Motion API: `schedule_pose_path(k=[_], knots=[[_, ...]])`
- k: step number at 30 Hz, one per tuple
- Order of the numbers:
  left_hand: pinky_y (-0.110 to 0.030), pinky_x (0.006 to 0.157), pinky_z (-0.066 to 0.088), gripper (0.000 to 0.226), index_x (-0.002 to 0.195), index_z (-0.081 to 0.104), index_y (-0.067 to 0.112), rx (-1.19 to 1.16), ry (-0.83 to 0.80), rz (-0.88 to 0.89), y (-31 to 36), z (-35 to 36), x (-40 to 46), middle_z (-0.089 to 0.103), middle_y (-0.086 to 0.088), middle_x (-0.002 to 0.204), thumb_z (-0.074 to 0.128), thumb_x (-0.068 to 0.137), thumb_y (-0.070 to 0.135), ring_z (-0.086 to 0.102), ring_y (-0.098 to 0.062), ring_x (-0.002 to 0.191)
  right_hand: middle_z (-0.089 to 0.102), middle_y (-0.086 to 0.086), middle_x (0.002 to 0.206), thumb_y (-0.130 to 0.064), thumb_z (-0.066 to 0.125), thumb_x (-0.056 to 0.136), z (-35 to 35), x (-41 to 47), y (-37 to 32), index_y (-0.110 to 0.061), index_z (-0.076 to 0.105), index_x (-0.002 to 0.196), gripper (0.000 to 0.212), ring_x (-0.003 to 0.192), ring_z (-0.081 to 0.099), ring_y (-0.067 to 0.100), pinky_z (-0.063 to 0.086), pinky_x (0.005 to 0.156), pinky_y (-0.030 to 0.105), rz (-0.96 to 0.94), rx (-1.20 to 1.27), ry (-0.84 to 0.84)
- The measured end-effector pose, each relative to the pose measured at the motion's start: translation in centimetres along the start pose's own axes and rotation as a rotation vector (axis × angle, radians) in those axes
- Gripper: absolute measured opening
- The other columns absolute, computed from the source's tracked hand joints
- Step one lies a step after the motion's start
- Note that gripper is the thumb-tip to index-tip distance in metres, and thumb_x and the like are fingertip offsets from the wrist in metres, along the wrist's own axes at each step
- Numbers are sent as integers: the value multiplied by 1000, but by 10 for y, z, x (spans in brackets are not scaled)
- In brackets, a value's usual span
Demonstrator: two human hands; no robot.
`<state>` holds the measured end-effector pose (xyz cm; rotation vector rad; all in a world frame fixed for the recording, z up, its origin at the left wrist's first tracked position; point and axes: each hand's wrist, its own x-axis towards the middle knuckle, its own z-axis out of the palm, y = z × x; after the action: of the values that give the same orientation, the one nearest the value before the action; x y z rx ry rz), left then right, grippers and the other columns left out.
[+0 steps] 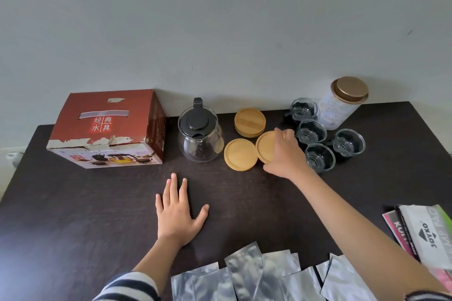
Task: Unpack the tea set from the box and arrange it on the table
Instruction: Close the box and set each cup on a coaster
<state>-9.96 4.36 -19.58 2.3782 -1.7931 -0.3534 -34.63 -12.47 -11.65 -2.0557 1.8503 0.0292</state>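
Red-brown cardboard box [107, 127]: closed, far left, against the wall. Glass teapot [200, 138], black lid and handle: upright beside it. Bamboo coasters: a stack [250, 121] of perhaps three; one [241, 154] lying flat; one [265, 146] tilted, overlapping its edge. Four glass cups [315, 138], clustered at right.

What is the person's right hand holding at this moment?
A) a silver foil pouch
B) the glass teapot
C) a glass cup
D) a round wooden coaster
D: the right hand grips a round wooden coaster by its edge, tilted up beside another coaster lying flat, while the left hand rests flat on the table.
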Motion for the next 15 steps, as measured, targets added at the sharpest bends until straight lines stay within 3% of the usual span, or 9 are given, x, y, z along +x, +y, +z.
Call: schedule_pose_path(k=[7,15], knots=[[-52,115,12,92,148,26,16,-5,1,0,0,0,0,6,-7,160,31,76,73,5,-24,147,29,18,144,-21,80,68,-5,8,-7,-5,8,150,110,134,31,34,37,104,39,-56,-311,-205],[-53,115,12,91,147,28,16,-18,14,2,-1,3,1,8,-7,160,35,76,72,6,-24,147,30,12,147,-29,89,61,-15,28,-8,-11,12,150,119,133,37,34,42,98,44,-57,-281,-324]])
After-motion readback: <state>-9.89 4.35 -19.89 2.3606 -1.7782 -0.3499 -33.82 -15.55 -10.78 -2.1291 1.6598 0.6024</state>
